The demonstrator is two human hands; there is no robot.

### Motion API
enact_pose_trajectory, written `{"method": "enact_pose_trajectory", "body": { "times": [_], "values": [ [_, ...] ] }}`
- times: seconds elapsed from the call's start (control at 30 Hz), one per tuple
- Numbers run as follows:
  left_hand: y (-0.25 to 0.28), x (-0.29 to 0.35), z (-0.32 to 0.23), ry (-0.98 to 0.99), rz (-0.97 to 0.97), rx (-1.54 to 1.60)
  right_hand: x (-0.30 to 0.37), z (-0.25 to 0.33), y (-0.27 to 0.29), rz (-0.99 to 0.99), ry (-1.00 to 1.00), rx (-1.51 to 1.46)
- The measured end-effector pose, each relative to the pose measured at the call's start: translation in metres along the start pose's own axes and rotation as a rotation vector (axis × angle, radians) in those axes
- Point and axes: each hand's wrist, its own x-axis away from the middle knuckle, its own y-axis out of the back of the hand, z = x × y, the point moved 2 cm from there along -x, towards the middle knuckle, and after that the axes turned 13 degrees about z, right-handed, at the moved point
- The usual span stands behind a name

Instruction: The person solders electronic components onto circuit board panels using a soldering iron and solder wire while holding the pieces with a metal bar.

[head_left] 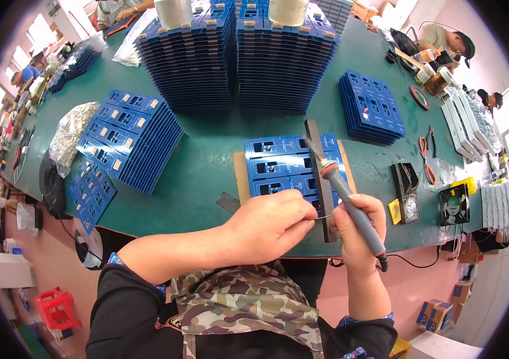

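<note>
My right hand is closed round the grey handle of a soldering iron, its tip pointing up and away over the board. My left hand pinches a thin solder wire, whose end reaches toward the right fingers. Beneath and beyond both hands lies a blue circuit board panel with rectangular cut-outs, on a brown backing sheet. A dark straight bar lies across the right part of the panel, partly behind the iron.
Two tall stacks of blue panels stand at the back, with clear containers on top. More stacks sit left and right. Rightward are red-handled pliers, a black tray, a yellow sponge and a small fan.
</note>
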Motion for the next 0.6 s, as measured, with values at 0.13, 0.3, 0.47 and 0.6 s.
{"method": "enact_pose_trajectory", "body": {
  "times": [0.13,0.3,0.47,0.6],
  "values": [
    [0.017,0.01,0.018,-0.014,-0.035,-0.105,-0.004,-0.001,0.01,-0.006,-0.064,0.043],
    [0.064,0.008,0.046,0.17,-0.149,-0.231,-0.013,0.002,0.05,0.093,0.085,0.128],
    [0.065,-0.002,0.061,0.239,-0.085,-0.359,-0.022,-0.003,0.048,0.083,-0.01,0.261],
    [0.063,-0.012,0.063,0.269,-0.045,-0.402,-0.021,-0.012,0.046,0.017,-0.158,0.153]
  ]
}}
